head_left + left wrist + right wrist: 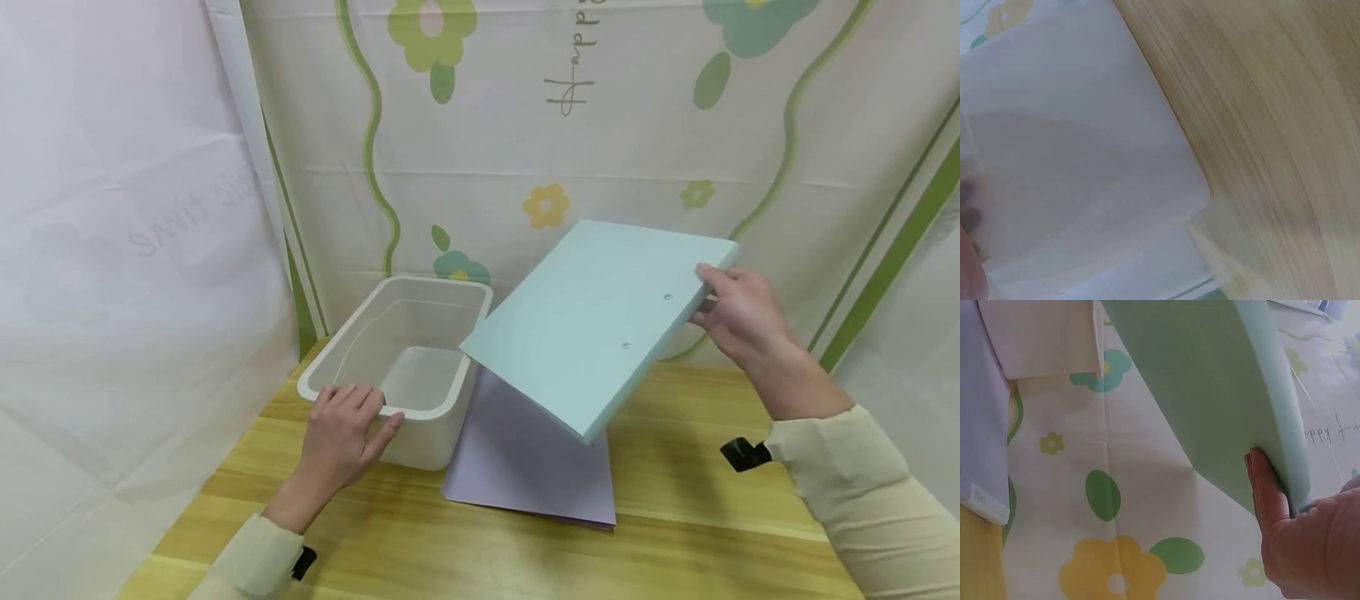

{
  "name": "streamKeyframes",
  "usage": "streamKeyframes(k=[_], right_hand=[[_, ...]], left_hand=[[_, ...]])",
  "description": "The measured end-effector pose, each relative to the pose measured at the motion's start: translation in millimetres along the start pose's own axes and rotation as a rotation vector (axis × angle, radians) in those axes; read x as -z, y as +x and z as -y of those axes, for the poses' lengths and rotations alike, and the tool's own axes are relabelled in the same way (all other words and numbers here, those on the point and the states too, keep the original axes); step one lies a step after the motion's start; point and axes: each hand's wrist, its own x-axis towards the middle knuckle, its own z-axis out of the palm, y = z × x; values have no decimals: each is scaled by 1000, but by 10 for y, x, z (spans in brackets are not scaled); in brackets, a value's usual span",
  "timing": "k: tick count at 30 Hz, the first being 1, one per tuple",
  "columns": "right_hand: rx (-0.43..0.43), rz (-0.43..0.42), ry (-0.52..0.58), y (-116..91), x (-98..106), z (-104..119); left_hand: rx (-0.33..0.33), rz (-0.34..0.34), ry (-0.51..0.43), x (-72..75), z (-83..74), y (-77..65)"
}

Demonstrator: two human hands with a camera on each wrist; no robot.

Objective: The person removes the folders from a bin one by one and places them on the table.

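Note:
A pale mint-green ring binder (pixel 585 308) is held up and tilted in the air by my right hand (pixel 742 312), thumb on the top cover and fingers beneath, near the spine. In the right wrist view, fingers lie along the underside of the binder (pixel 1210 394). My left hand (pixel 341 433) grips the near rim of a white plastic bin (pixel 427 437), fingers over the edge and thumb outside. The bin's wall (pixel 1085 137) fills much of the left wrist view. Under the binder, a lilac folder (pixel 532 475) lies flat on the table, partly hidden.
The wooden table (pixel 420 542) carries the bin at its left side. A printed flower curtain (pixel 637 142) hangs behind, and a white cloth (pixel 135 292) hangs at the left. The binder's lower left corner overlaps the bin's right rim in the head view.

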Motion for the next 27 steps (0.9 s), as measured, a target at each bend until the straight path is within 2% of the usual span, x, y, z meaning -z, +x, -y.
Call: streamKeyframes(k=[5, 9, 20, 27], right_hand=[[10, -8, -22, -1, 56, -18], [15, -8, -33, 5, 94, -35], [-18, 10, -159, 36, 219, -83], [-41, 42, -352, 66, 284, -123]], left_hand=[[-14, -22, -3, -12, 8, 2], [-8, -11, -1, 0, 3, 3], [-6, 0, -3, 11, -2, 5], [-22, -32, -4, -21, 8, -1]])
